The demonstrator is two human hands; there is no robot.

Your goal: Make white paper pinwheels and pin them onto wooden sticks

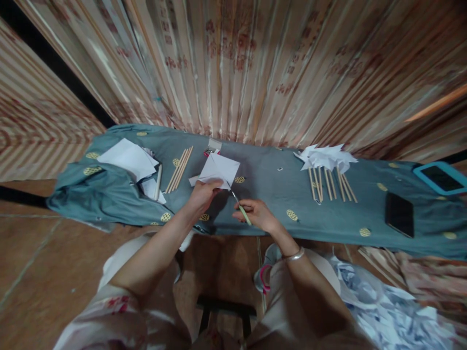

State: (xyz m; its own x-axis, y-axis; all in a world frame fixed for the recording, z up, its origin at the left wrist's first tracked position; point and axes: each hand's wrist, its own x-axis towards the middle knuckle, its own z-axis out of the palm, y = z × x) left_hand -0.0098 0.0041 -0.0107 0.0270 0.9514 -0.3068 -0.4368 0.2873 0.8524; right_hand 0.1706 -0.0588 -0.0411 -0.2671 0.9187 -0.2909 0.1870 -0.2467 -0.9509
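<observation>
My left hand (206, 195) is closed on the near edge of a white paper square (221, 168), thumb on top, holding it above the cloth. Faint crease lines run across the sheet. In the fingers of my right hand (255, 214) is a slim tool with a light green handle (245, 215) and a thin metal end. That metal end meets the paper's near right corner; whether it is a blade or scissors I cannot make out. A small red item (208, 152) lies partly hidden behind the paper.
Several wooden sticks (179, 169) lie left of the paper, beside a white pen-like stick (158, 182) and a paper stack (127, 158). To the right are white paper pinwheels (326, 158) on sticks, a black phone (399, 214) and a blue-framed tablet (443, 178). Paper scraps (394, 306) fill the lower right.
</observation>
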